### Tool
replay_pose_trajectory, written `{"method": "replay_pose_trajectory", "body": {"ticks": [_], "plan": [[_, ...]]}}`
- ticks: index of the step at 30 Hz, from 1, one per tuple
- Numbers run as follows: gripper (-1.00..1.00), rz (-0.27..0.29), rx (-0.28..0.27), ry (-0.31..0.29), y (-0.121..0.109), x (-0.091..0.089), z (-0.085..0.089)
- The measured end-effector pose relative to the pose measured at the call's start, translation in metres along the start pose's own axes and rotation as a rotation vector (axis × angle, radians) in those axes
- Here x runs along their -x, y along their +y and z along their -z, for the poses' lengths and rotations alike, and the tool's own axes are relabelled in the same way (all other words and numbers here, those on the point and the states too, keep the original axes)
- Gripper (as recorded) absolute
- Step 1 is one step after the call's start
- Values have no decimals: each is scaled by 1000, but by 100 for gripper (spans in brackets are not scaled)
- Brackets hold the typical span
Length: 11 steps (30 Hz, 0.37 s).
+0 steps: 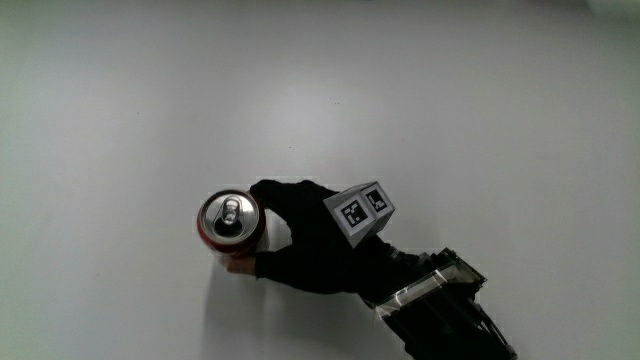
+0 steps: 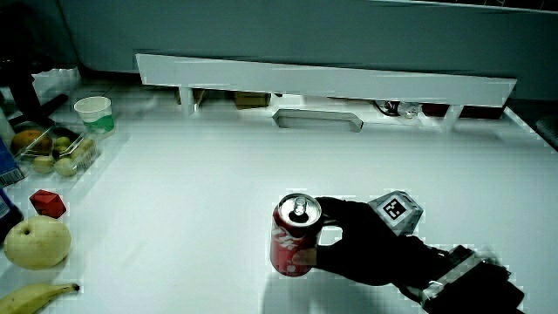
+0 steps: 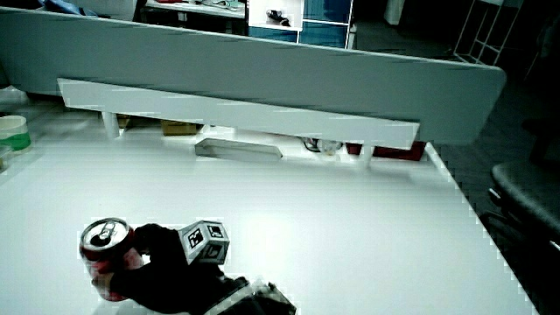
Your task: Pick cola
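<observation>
Forearm (image 1: 440, 310), black-sleeved: enters at the surface's near edge, toward 5 o'clock in the main view.

Hand (image 1: 310, 240), black glove: fingers curled round the side of the cola can, pinching it between thumb and fingers; seen likewise in both side views (image 2: 366, 244) (image 3: 162, 262).

Patterned cube (image 1: 361, 210), white with black markings: sits on the back of the hand; visible in both side views (image 2: 397, 209) (image 3: 206, 241).

Cola can (image 1: 230, 222), red with silver top and pull tab: upright, at 9 o'clock from the hand, enclosed by its fingers; in a side view (image 2: 295, 235) its base appears at the surface, though contact cannot be confirmed; also seen in a side view (image 3: 105, 245).

Surface (image 1: 400, 90), white.

Low partition (image 2: 323, 74): runs along the surface's edge farthest from the person, toward 12 o'clock.

Other items in a side view, well apart from the can, toward 9 o'clock: banana (image 2: 35, 296), pear (image 2: 37, 242), small red object (image 2: 47, 203), clear tray of fruit (image 2: 52, 150), paper cup (image 2: 94, 113).
</observation>
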Motion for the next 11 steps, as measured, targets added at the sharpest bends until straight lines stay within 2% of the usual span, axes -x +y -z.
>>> {"method": "replay_pose_trajectory", "body": {"ticks": [1, 11], "plan": [[100, -5, -7, 11, 1, 2, -6], [100, -27, -82, -139, 9, -3, -63]]}}
